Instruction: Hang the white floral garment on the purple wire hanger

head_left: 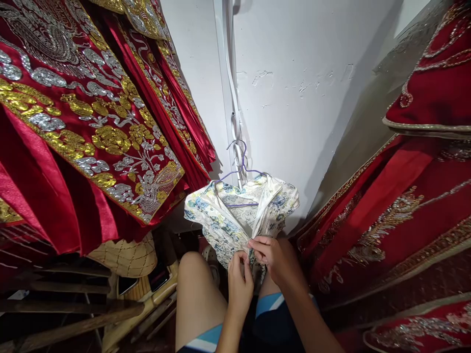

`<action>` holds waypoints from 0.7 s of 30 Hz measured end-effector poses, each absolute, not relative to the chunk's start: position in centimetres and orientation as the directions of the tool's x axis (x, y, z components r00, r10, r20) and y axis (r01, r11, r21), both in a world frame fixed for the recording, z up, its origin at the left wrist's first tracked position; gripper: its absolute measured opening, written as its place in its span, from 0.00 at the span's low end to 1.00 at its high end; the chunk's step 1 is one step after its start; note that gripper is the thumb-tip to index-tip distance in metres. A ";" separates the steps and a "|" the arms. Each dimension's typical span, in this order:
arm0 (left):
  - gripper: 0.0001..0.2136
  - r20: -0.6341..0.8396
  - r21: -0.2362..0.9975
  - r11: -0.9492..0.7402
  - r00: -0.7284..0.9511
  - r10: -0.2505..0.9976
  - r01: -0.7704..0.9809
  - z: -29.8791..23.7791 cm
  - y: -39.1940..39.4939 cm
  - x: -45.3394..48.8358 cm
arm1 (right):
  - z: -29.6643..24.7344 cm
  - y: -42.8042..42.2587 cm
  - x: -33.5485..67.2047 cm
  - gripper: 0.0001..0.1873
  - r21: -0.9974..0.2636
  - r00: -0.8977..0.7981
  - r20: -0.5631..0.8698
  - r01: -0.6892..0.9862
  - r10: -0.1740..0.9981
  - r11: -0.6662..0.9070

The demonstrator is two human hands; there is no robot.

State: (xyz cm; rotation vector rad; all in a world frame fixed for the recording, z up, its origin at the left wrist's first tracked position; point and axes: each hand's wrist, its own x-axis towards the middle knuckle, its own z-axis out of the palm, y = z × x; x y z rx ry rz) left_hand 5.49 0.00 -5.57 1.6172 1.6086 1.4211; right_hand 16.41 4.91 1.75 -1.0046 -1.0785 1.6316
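Observation:
A white floral blouse (pixel 224 230) with blue and yellow print is draped on a purple wire hanger (pixel 244 156) in front of my knees. My left hand (pixel 241 274) pinches the front edge of the blouse below the neckline. Just above and to the right, my right hand (pixel 268 252) has its fingers closed on the same edge. Both hands nearly touch. Whether a button lies between the fingertips is too small to tell. The lower part of the blouse drops between my legs, partly hidden by my hands.
Red embroidered garments hang close on the left (pixel 110 137) and on the right (pixel 397 211). A white wall (pixel 294 98) with a strap (pixel 230 73) stands ahead. At lower left are a bamboo chair (pixel 147 314), a yellowish quilted pad (pixel 127 255) and a phone (pixel 127 284).

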 end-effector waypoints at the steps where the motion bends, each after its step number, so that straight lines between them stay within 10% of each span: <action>1: 0.07 0.343 0.861 -0.215 -0.215 0.914 0.461 -5.6 0.0 5.4 | 1.9 5.1 16.3 0.18 -0.952 -0.254 -0.130 -0.238 0.958 -0.193; 21: 0.09 0.323 0.816 -0.165 -0.200 0.925 0.554 -7.2 0.4 4.6 | 6.8 8.7 15.7 0.16 -0.971 -0.156 -0.020 -0.231 0.988 -0.056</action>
